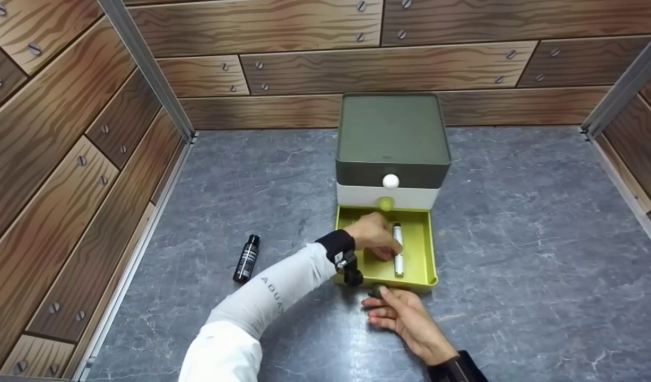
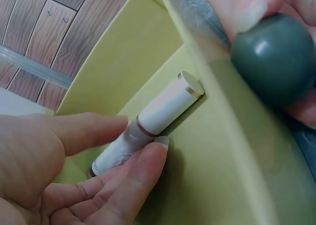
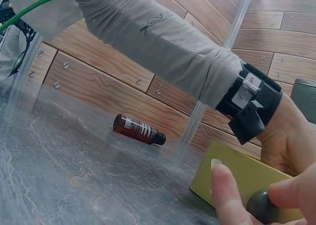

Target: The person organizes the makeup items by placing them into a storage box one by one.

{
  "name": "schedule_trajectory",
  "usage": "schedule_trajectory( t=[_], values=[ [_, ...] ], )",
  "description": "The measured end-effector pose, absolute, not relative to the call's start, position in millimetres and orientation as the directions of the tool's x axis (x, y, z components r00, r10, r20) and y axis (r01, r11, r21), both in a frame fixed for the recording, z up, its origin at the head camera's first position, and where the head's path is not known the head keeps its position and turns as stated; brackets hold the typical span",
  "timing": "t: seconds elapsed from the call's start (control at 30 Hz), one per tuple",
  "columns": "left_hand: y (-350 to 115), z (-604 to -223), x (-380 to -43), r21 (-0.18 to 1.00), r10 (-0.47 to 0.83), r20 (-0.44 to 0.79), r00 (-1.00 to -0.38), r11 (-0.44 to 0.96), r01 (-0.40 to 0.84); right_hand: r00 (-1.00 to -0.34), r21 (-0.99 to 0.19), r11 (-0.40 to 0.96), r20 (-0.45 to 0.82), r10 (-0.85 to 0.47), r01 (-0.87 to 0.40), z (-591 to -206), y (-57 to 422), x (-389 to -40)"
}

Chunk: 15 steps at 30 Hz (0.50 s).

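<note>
A yellow-green drawer (image 1: 419, 249) is pulled out from the bottom of a small drawer unit (image 1: 391, 130). Inside it lies a slim white tube (image 2: 165, 106) with gold-coloured bands and a dark far end. My left hand (image 1: 375, 235) reaches into the drawer and pinches the tube between thumb and fingers, as the left wrist view shows. At the drawer's front, my right hand (image 1: 413, 321) grips the round dark green knob (image 2: 274, 59), thumb on one side and fingers on the other. In the head view the fingers mostly hide that knob.
A dark brown bottle (image 1: 246, 259) with a black cap lies on the grey marbled surface, left of the drawer. Above the drawer, a white tier with a green knob (image 1: 385, 203) and a dark green tier with a white knob (image 1: 390, 181) are closed. Wood-patterned walls (image 1: 304, 69) stand around.
</note>
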<state>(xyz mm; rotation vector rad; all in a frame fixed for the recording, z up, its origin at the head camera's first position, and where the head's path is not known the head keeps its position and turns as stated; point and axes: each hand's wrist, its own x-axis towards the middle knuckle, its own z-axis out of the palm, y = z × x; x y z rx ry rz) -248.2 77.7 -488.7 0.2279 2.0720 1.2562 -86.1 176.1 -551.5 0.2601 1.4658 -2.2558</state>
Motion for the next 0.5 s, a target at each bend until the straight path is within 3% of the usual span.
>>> schedule_trajectory(
  t=[0.23, 0.5],
  values=[
    [48.6, -473.8, -249.4, 0.847, 0.507, -0.389, -0.769, 0.524, -0.084, -0.889, -0.814, -0.366, -0.372, -0.267, 0.450, -551.6, 176.9, -86.7],
    [-10.5, -459.3, -248.1, 0.912, 0.495, -0.260, -0.829, 0.408, -0.043, -0.889, -0.813, -0.369, -0.369, -0.271, 0.450, -550.6, 177.4, -86.2]
  ],
)
